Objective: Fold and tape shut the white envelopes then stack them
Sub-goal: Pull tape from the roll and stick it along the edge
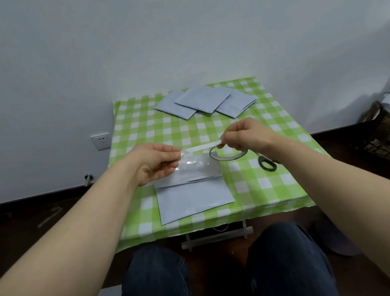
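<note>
- Head view: we are holding a tape strip (201,147) stretched above the envelope (194,199), which is lying on the cloth (285,184) right in front of us with its flap (192,171) folded down.
- Our left hand (157,161) is pinching the strip's left end between thumb and fingertips. Our right hand (246,136) is pinching the right end the same way.
- The roll (226,155) is lying just right of the envelope's flap, under the right hand. The scissors (267,164) are lying further right of the envelope, and three more envelopes (204,102) are overlapping well beyond it.
- We are judging this to be the moment of lowering the strip onto the flap's edge.
- If the strip goes slack, it is likely to curl and stick to itself or to our fingers.
- If it comes down skewed, it may miss the seam and the flap may spring open.
- Nothing is pinning the envelope, so the first sticky touch could drag or lift it.
</note>
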Demonstrator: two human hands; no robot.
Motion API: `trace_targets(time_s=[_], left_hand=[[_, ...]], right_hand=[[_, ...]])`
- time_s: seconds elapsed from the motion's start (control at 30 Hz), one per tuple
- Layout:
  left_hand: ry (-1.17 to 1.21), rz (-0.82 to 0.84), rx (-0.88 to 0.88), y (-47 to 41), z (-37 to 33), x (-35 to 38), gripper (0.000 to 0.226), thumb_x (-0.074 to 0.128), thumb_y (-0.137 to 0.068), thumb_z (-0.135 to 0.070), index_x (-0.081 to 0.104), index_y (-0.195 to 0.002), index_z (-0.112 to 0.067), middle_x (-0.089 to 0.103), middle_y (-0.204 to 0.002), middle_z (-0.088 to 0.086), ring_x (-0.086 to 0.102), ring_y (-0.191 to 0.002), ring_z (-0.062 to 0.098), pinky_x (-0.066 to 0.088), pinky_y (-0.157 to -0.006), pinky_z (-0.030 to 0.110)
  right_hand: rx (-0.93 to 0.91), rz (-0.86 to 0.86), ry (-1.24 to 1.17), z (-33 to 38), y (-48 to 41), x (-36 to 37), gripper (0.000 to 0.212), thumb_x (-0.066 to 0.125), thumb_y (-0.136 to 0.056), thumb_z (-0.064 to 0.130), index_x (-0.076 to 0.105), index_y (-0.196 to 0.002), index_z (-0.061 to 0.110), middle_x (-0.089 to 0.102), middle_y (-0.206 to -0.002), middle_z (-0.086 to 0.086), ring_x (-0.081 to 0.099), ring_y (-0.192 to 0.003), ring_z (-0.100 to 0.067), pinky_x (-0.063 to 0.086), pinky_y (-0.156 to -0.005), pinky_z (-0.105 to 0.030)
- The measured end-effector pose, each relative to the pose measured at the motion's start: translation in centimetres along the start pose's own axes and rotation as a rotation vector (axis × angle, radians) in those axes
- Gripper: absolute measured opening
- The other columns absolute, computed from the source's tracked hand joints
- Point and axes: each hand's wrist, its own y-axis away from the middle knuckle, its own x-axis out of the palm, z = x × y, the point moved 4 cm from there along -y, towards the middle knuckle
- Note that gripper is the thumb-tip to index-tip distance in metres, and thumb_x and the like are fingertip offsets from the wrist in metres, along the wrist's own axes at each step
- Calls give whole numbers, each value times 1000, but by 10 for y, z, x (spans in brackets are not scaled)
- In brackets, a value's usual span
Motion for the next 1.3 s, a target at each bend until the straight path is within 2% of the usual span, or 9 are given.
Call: trace_targets(time_s=[0.1,0.17,0.27,0.4,0.53,0.7,0.9,1.1,1.3], left_hand=[[-21,-118,1,-6,10,-10,17,77,-73,-3,67,-86,-7,67,-54,-1,60,-43,4,51,-44,15],[10,-137,-20,-7,18,-16,17,76,-72,-1,66,-86,-4,67,-54,1,61,-43,5,53,-46,16],[93,-99,-69,-7,29,-22,13,70,-77,3,66,-88,0,71,-65,10,67,-52,12,57,-52,21],[60,-124,-79,-10,37,-31,15,67,-78,7,66,-92,3,70,-82,18,69,-59,17,59,-59,25],[-25,-209,-7,-15,35,-39,14,71,-75,7,66,-88,4,70,-61,11,66,-48,12,56,-51,21],[39,-243,17,-24,29,-47,10,70,-78,4,66,-86,-2,68,-55,4,63,-44,7,54,-47,17],[70,-259,-5,-34,34,-45,10,65,-82,5,65,-91,0,68,-71,13,63,-43,8,53,-45,18],[90,-297,3,-44,42,-48,19,68,-79,6,62,-97,3,66,-69,14,61,-40,8,51,-45,17],[49,-323,26,-53,43,-50,22,67,-81,5,61,-101,3,64,-73,14,58,-37,4,49,-43,15]], right_hand=[[12,2,247,-9,-4,3,17,71,-80,23,72,-75,7,66,-75,-10,53,-68,-13,46,-67,-28],[19,-16,287,-13,-6,3,25,77,-75,31,71,-72,7,61,-68,-8,52,-64,-11,44,-62,-26],[30,2,302,-17,-6,6,24,76,-77,33,73,-74,9,57,-63,-3,49,-59,-11,41,-56,-23],[47,37,447,-17,-9,15,14,63,-82,21,73,-77,12,56,-59,5,51,-63,-15,41,-57,-24],[34,-10,720,-8,-15,23,16,62,-82,27,71,-79,14,62,-70,0,59,-73,-21,42,-59,-26],[4,-81,715,-2,-24,27,17,60,-84,30,72,-85,17,65,-79,3,61,-79,-20,42,-58,-24],[17,-97,657,-13,-36,37,21,58,-82,24,70,-85,8,69,-81,-5,62,-78,-22,45,-61,-29],[59,-116,725,-26,-43,46,16,55,-85,26,69,-87,18,63,-80,3,57,-79,-19,35,-53,-20],[40,-138,779,-34,-54,53,23,55,-85,26,72,-88,12,69,-84,-7,64,-83,-26,31,-49,-22]])
